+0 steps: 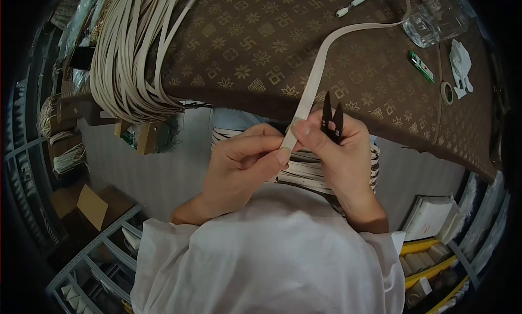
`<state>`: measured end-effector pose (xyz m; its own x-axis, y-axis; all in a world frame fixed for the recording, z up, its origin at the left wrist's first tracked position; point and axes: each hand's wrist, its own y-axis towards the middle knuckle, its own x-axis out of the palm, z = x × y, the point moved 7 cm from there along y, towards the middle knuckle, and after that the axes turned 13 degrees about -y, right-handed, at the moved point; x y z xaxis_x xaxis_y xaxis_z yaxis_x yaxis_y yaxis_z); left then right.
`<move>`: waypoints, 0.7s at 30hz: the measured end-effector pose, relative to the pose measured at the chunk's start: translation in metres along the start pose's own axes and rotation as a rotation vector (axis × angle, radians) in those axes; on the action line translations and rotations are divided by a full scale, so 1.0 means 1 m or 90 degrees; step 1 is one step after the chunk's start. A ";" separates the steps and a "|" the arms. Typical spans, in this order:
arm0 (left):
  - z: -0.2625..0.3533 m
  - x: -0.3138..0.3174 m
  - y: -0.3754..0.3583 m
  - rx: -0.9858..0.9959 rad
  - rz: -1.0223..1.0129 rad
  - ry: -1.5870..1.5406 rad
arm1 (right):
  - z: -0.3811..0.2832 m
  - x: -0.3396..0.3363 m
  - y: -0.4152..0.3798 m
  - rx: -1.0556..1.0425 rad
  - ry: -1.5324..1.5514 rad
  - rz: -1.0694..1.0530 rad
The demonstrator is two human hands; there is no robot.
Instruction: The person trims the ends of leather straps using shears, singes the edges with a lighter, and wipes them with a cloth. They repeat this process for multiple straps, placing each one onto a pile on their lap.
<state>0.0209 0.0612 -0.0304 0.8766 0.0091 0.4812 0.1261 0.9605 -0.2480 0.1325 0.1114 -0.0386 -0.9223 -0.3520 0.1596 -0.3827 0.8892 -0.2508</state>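
Note:
A long, flat cream strap (312, 85) runs from the table edge down to my two hands. My left hand (242, 162) is closed, pinching the strap near its lower part between thumb and fingers. Just above and to the right, my right hand (345, 151) presses the strap under its thumb. Black thread snips (333, 118) also sit in that right hand, their two blades apart and pointing up, away from the strap. The fingers beneath the strap are partly hidden. Behind my hands, a bundle of cream strips (304, 172) lies across my lap.
A brown patterned cloth (228, 47) covers the table ahead. A thick bundle of cream straps (128, 58) hangs over its left edge. On the right are a clear jar (435, 20), a green box (422, 67), a tape roll (446, 92) and a crumpled tissue (461, 68). A white-handled tool (356, 3) lies farther back.

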 end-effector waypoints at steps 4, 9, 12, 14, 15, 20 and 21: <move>-0.001 0.000 -0.003 -0.021 -0.019 -0.021 | 0.002 -0.010 0.012 0.096 0.107 0.045; -0.002 -0.001 -0.003 -0.029 0.013 -0.031 | 0.001 -0.001 0.017 0.076 0.059 0.029; -0.005 -0.004 -0.004 -0.041 0.028 -0.044 | 0.001 0.010 0.014 0.065 -0.015 0.001; -0.005 -0.005 -0.007 -0.128 0.032 -0.066 | -0.001 0.016 0.017 0.040 0.020 -0.004; -0.003 -0.008 -0.009 -0.124 0.043 -0.044 | -0.004 0.016 0.018 0.040 0.011 -0.013; 0.004 -0.024 -0.015 -0.037 0.049 0.194 | -0.024 0.015 0.034 0.032 0.048 0.038; 0.011 -0.029 -0.016 -0.004 0.062 0.207 | -0.027 0.015 0.037 0.019 0.039 0.024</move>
<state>-0.0116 0.0488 -0.0306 0.9868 0.0098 0.1614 0.0370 0.9579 -0.2846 0.1060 0.1467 -0.0196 -0.9317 -0.2982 0.2075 -0.3493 0.8923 -0.2860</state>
